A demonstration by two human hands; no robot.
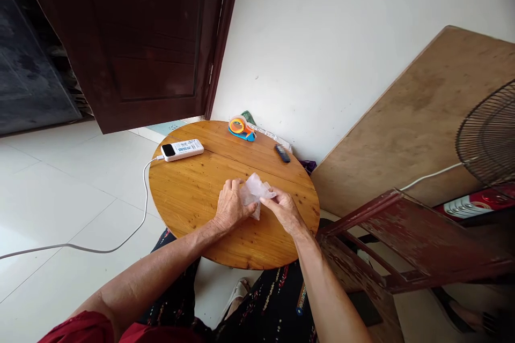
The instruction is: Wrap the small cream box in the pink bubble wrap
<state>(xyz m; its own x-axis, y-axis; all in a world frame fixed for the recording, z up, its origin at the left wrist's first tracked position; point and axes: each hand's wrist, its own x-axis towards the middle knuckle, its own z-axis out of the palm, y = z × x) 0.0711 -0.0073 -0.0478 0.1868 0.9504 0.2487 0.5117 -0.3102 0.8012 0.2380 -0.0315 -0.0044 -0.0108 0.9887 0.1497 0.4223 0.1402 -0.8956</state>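
Between my hands is a thin, whitish, crumpled sheet (256, 187), partly see-through; whether it is plastic film or tissue paper I cannot tell. From its left side my left hand (233, 202) grips it, thumb at the lower edge and fingers curled behind. My right hand (284, 206) pinches its right edge between thumb and forefinger. Both hands are low over the round wooden table (185, 193), close to its middle. Whatever lies inside the folds, if anything, is hidden.
An orange and blue tape dispenser (242, 128) stands at the table's far edge. Left of it lies a white power bank (183, 150) with a cable (145, 193) hanging off the edge. A dark blurred object (282, 153) lies at the right. A wooden chair (418, 241) and a fan (488, 136) stand farther right.
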